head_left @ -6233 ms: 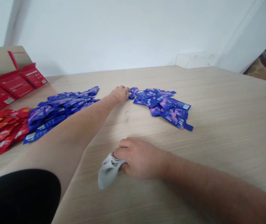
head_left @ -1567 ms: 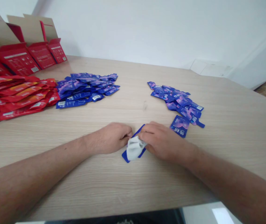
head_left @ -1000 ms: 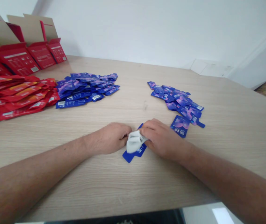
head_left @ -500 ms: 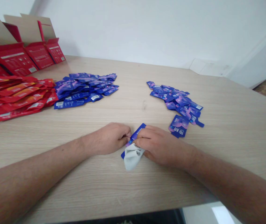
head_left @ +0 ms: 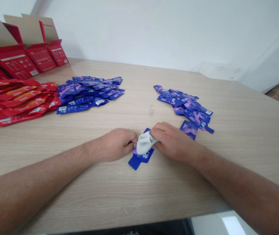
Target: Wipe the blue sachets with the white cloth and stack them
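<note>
A blue and purple pouch (head_left: 145,157) lies flat on the table, its narrow neck pointing toward me. My left hand (head_left: 119,144) is closed at the pouch's left edge, the fingertips pinching or pressing that edge; the exact contact is partly hidden. In the fingers of my right hand (head_left: 170,141) is a bunched pale grey cloth (head_left: 144,143). The cloth hangs over the middle of the pouch and hides part of its print. Just beyond my right hand, a similar pouch (head_left: 189,128) lies at the near end of a loose pile.
A loose pile of blue pouches (head_left: 190,104) lies at the right. Farther left stand a heap of fuller blue pouches (head_left: 85,93) and a heap of red pouches (head_left: 19,102). Open red cartons (head_left: 17,62) line the back left, near the wall (head_left: 139,36).
My right hand has moved away from me with the cloth, from the pouch's near end to its middle. The pouch's neck and print now show. My left hand has stayed put.
</note>
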Demonstrator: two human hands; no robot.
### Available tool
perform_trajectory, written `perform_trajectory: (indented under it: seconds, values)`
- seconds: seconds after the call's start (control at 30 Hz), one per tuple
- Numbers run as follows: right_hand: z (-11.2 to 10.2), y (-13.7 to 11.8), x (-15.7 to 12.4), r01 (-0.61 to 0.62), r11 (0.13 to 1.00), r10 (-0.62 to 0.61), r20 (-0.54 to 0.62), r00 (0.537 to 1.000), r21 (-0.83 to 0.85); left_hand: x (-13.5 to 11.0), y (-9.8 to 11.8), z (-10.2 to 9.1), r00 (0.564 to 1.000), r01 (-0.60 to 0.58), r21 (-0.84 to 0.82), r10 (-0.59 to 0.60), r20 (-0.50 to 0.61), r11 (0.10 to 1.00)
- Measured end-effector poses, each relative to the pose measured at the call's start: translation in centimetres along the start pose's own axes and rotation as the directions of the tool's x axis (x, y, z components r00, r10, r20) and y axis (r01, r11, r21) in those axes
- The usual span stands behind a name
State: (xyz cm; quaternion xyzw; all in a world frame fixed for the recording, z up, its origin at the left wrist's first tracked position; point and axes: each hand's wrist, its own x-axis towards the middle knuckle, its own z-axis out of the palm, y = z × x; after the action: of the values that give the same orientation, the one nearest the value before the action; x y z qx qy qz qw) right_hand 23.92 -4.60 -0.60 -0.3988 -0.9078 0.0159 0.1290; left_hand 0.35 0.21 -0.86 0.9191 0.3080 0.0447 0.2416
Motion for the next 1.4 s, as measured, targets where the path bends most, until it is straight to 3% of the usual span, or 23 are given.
perform_trajectory:
  seconds: [0.07, 0.2, 0.27, 0.43, 0.63, 0.83, 1.0, 1.07, 1.17, 1.23, 1.4]
  values:
    - [0.1, 0.1, 0.1, -0.051, 0.999, 0.050, -0.047, 0.998, -0.009, 0.0, 0.0, 0.0, 1.000, 0.000, 0.001, 0.000, 0.004, 1.000]
    - [0.3, -1.0, 0.0, 0.126, 0.992, -0.127, 0.059, 0.990, 0.026, 0.1, -0.2, 0.2, 1.000, 0.008, 0.026, -0.007, -0.010, 1.000]
    - [0.2, -1.0, -0.1, 0.148, 0.988, -0.150, 0.082, 0.985, 0.033, 0.1, -0.2, 0.1, 1.000, 0.007, 0.024, -0.006, -0.012, 1.000]
    - [0.1, 0.1, 0.0, -0.067, 0.998, 0.066, -0.042, 0.997, -0.019, 0.0, -0.1, 0.1, 1.000, 0.001, -0.006, -0.001, -0.004, 1.000]
    - [0.0, -0.7, 0.0, 0.128, 0.991, -0.131, 0.095, 0.987, 0.034, 0.1, -0.2, 0.1, 1.000, 0.009, 0.022, -0.008, -0.016, 1.000]
    - [0.3, 0.7, 0.1, -0.091, 0.996, 0.090, -0.040, 0.995, -0.018, 0.0, -0.1, 0.0, 1.000, 0.005, -0.007, -0.005, 0.000, 1.000]
    - [0.1, -0.5, -0.1, 0.122, 0.992, -0.124, 0.079, 0.989, 0.033, 0.0, -0.1, 0.0, 1.000, 0.011, 0.034, -0.011, -0.006, 0.999]
    - [0.0, 0.0, -0.1, 0.082, 0.996, -0.083, 0.055, 0.995, 0.026, 0.0, -0.1, 0.0, 1.000, 0.004, 0.023, -0.004, 0.000, 1.000]
    - [0.0, 1.4, 0.0, -0.098, 0.995, 0.098, -0.049, 0.994, -0.013, 0.0, -0.1, -0.1, 1.000, -0.004, -0.004, 0.004, 0.005, 1.000]
    - [0.2, 1.4, 0.1, -0.132, 0.991, 0.130, -0.070, 0.989, -0.024, 0.0, -0.1, -0.1, 1.000, -0.006, -0.005, 0.006, 0.009, 1.000]
    - [0.2, -0.5, -0.1, 0.145, 0.989, -0.146, 0.067, 0.987, 0.023, 0.1, -0.2, 0.0, 1.000, 0.000, 0.032, 0.000, -0.003, 0.999]
